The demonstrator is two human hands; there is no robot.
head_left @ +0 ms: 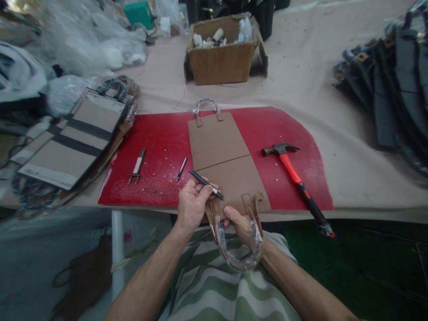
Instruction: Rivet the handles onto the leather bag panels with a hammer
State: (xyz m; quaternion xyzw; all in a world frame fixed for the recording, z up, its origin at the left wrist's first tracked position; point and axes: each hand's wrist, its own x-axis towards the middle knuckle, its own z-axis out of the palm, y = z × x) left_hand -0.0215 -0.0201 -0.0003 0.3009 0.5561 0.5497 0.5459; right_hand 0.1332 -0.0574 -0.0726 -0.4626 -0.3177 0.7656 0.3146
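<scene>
Red mat (157, 138) under bag (222, 154); left hand (191, 201) holds cutter (200, 179), perhaps.

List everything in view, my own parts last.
Table: 1, pale, across view
Mat: 1, red, on table
Bag: 1, brown, on mat
Hammer: 1, red-black, mat's right
Pronged tool: 1, silvery, mat's left
Thin rod: 1, silvery, beside bag
Slim tool: 1, mostly black, over bag
Cardboard box: 1, brown, back centre
Striped pieces: uncounted, beige-black, left
Dark pieces: several, grey, right
Plastic wrap: uncounted, clear, back left
Block: 1, teal, back left
Left hand: 1, bare, holding slim tool
Right hand: 1, bare, at bag
Forearms: 2, bare, below
</scene>
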